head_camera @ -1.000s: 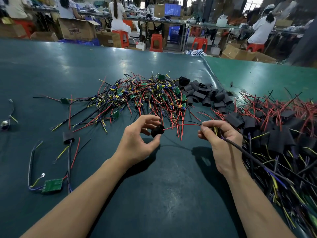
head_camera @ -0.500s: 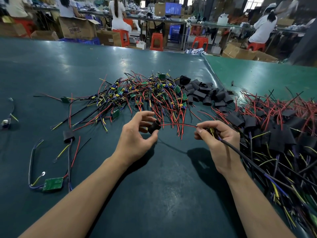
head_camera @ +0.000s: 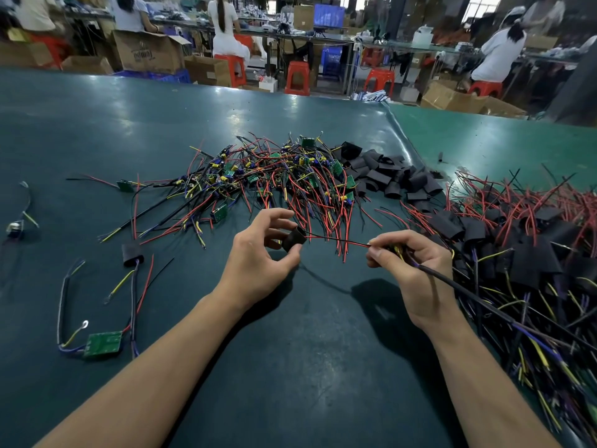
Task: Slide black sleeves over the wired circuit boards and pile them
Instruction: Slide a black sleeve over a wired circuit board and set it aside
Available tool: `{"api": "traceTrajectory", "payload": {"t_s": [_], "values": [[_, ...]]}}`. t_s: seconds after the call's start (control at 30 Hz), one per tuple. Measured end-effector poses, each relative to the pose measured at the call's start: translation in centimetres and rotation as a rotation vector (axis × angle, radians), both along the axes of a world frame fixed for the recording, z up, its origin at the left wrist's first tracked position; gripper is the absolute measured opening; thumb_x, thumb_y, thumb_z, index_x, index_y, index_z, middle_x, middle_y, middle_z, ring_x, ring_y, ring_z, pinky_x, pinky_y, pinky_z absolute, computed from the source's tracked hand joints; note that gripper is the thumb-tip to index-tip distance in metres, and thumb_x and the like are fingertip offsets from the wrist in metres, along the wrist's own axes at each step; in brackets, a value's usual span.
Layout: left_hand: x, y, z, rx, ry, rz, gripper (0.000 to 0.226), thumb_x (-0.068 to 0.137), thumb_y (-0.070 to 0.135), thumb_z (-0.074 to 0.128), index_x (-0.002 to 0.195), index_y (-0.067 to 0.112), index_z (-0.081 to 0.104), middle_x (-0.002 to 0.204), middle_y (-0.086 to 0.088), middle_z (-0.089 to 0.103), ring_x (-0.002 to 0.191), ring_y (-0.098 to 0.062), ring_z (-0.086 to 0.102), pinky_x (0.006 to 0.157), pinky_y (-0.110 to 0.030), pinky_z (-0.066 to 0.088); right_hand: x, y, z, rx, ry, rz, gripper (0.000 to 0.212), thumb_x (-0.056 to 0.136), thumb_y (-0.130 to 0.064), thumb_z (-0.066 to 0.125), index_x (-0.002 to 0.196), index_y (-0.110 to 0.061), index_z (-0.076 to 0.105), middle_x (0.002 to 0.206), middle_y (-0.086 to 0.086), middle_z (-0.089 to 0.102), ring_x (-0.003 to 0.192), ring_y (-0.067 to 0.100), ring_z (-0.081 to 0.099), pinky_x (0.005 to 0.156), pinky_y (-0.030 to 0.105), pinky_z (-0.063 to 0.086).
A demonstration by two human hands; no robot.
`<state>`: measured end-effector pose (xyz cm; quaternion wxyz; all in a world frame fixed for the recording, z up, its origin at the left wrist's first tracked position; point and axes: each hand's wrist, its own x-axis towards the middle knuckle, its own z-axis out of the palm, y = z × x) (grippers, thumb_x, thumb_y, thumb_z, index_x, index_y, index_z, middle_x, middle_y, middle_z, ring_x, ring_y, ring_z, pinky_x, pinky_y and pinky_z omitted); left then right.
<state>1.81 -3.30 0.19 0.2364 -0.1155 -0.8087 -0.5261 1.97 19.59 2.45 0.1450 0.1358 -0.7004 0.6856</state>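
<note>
Near the bench's (head_camera: 97, 124) left edge lies a small stray part on a short wire (head_camera: 14, 226). Closer to the near-left corner sits a bare green circuit board (head_camera: 102, 344) with blue, yellow and red leads curling up from it, and just beyond it a sleeved board (head_camera: 131, 253) lies on its own, its wires trailing toward the near edge.

Toward the middle of the bench a heap of unsleeved wired boards (head_camera: 274, 176) sprawls, red, black and yellow wires fanning out in every direction. In front of it the left hand (head_camera: 258, 257) pinches a black sleeve (head_camera: 293, 239) between thumb and curled fingers, lifted off the bench. Red and black wires (head_camera: 336, 239) run from the sleeve's mouth across to the right hand (head_camera: 416, 273), whose fingers are curled round the wired circuit board's bundle; the board itself is hidden in the grip. A thick black cable (head_camera: 468, 289) leads away from that fist toward the near-right corner.

Behind the hands, past the middle, lies a loose pile of empty black sleeves (head_camera: 387, 176). Along the right edge spreads the large pile of finished sleeved boards (head_camera: 523, 247), wires bristling.
</note>
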Motion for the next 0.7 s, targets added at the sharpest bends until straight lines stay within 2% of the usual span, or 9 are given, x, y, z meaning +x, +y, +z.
{"api": "traceTrajectory", "payload": {"t_s": [0.43,0.6,0.7], "values": [[-0.25,-0.15,-0.03,0.028,-0.053,0.015,0.047,0.08,0.004,0.075,0.12,0.021,0.056,0.102,0.005,0.069,0.089,-0.01,0.068,0.082,-0.027,0.057,0.27,-0.4,-0.07,0.052,0.017,0.061,0.032,0.08,0.013,0.069,0.077,-0.018,0.075,0.072,0.007,0.071,0.068,0.019,0.067,0.069,0.023,0.055],[-0.05,-0.11,0.13,0.013,-0.001,-0.025,0.048,0.081,-0.001,0.071,0.116,0.028,0.057,0.102,0.007,0.069,0.093,-0.017,0.068,0.087,-0.03,0.056,-0.03,-0.4,-0.42,0.047,-0.08,0.024,0.027,0.083,0.009,0.068,0.077,-0.017,0.074,0.07,0.005,0.07,0.066,0.02,0.069,0.065,0.024,0.056],[0.16,-0.11,0.34,-0.031,0.051,-0.046,0.049,0.08,-0.001,0.072,0.115,0.029,0.058,0.104,0.009,0.069,0.096,-0.014,0.067,0.088,-0.029,0.054,-0.31,-0.18,-0.64,0.031,-0.184,-0.038,0.024,0.084,0.007,0.068,0.076,-0.014,0.072,0.067,0.004,0.069,0.064,0.018,0.07,0.062,0.025,0.057]]}}
